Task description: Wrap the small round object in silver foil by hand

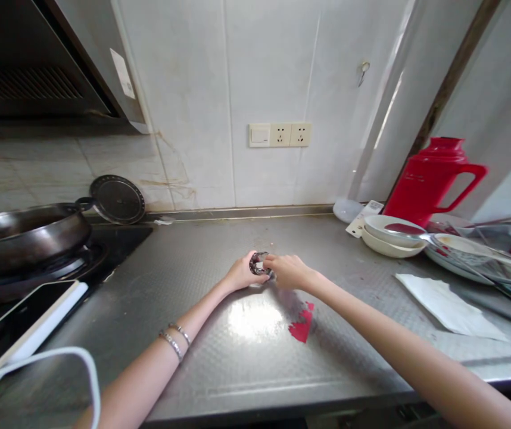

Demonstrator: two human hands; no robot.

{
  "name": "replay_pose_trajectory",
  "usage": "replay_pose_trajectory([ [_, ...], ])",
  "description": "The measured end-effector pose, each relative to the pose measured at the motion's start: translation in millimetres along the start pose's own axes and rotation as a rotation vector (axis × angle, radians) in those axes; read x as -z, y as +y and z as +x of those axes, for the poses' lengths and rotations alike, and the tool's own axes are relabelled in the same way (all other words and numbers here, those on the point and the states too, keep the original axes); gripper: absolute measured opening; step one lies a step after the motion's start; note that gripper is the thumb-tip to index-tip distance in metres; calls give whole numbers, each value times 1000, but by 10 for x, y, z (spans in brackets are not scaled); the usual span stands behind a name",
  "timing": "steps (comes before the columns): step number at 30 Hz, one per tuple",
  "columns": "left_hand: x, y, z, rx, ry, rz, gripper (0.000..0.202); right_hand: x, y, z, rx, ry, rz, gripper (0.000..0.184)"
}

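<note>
Through the head camera I am observing both hands working at a small round object (254, 263), dark and shiny, near the middle of the steel countertop (193, 256). The left hand (239, 273) is curling around its left side, gripping it. The right hand (290, 271) is bringing its fingertips together at the right and upper side; whether they are pinching anything, I cannot tell. A pale patch is showing between the fingers, nature unclear. A ragged red scrap (301, 325) is lying apart, nearer and to the right. Progress: I am judging the handling as under way and unfinished, since both hands are engaging the object. How much is remaining, I cannot determine.
</note>
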State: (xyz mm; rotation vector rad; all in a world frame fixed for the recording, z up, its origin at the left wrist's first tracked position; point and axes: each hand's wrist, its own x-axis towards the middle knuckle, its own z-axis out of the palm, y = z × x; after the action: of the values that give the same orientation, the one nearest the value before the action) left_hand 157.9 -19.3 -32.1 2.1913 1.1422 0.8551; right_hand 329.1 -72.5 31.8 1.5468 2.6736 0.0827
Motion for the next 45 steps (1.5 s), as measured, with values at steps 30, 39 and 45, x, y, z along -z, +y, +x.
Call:
replay_pose_trajectory([
  [30, 17, -1, 0, -27, -18, -43, 72, -38, -50, 88, -24, -17, 108, 54],
  [39, 7, -10, 7, -20, -14, -10, 63, 36, 19, 25, -34, -60, 168, 35],
  [45, 19, -6, 7, -7, -21, -17, 70, -20, -57, 84, -1, -48, 198, 46],
])
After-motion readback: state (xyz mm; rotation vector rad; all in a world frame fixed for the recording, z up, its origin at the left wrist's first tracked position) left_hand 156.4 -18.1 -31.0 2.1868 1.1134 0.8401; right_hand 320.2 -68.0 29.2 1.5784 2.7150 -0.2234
